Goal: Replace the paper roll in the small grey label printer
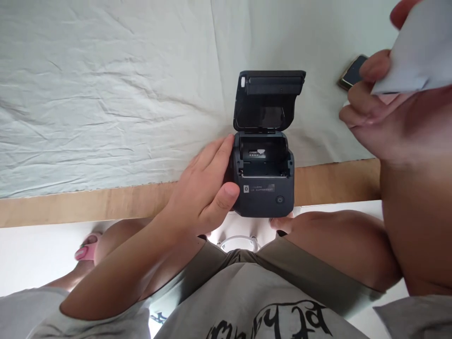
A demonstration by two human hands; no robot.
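Observation:
A small dark grey label printer (264, 183) sits at the near edge of the table with its lid (268, 96) flipped up and its paper bay showing. My left hand (205, 186) is wrapped round the printer's left side, thumb on its front corner. My right hand (381, 106) is raised at the upper right, fingers pinched on a white sheet of paper (416, 52), well apart from the printer.
A creased pale cloth (106, 94) covers the table, with a bare wooden strip (88, 205) along its near edge. A phone (353, 71) lies on the cloth behind my right hand. My knees and a pink slipper (86, 247) show below, over a white floor.

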